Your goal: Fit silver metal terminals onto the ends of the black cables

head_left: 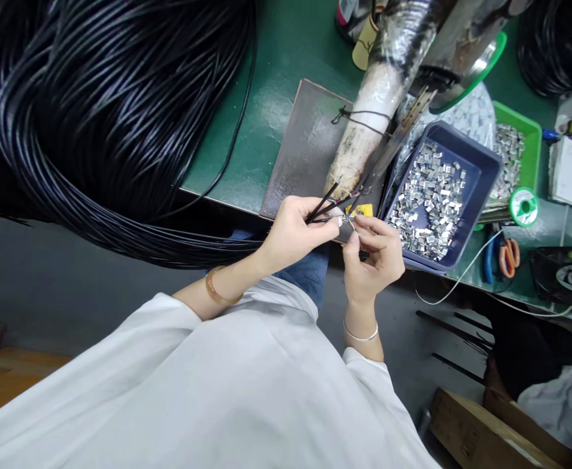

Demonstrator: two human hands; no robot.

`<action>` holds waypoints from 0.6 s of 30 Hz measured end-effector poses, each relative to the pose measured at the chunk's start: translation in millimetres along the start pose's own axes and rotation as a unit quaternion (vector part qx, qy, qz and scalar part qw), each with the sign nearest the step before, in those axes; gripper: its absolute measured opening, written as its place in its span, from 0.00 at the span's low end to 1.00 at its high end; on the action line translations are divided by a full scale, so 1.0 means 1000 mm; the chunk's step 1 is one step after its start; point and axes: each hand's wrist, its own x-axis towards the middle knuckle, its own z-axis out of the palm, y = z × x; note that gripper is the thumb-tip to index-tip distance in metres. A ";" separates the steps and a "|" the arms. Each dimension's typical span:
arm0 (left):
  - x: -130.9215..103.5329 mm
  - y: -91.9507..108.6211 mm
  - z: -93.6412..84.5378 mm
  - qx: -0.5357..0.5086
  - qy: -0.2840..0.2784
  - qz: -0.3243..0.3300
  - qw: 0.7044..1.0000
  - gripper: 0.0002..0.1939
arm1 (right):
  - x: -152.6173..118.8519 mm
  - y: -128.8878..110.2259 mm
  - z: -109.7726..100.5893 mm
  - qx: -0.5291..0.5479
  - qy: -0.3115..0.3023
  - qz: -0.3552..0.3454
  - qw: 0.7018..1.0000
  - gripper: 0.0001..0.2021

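Several black cables (321, 203) with stripped ends are pinched in my left hand (300, 227), close to the table's front edge. My right hand (374, 255) is just to the right, thumb and fingers closed on a thin bare wire (351, 225) at the cable ends. Behind the fingers, a small yellow piece (363, 210) lies near the foot of a tilted, plastic-wrapped white tube (361, 137). A dark blue tray (486, 170) of small silvery metal clips (430, 202) stands right of my right hand.
A huge coil of black cable (120, 111) covers the left of the green table (286, 39). On the right are a green tray (533, 140), a solder spool (524, 207), orange-handled pliers (509, 257) and a white cord (466, 270). Cardboard boxes (481, 430) stand below.
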 end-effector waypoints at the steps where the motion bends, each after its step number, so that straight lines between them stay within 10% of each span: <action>1: 0.000 0.000 0.000 0.006 0.004 0.003 1.000 0.06 | 0.000 0.000 0.000 0.004 0.000 0.004 1.000 0.04; 18: -0.002 -0.002 -0.001 0.006 0.011 0.005 1.000 0.06 | 0.003 -0.003 0.001 0.056 -0.008 0.052 0.997 0.03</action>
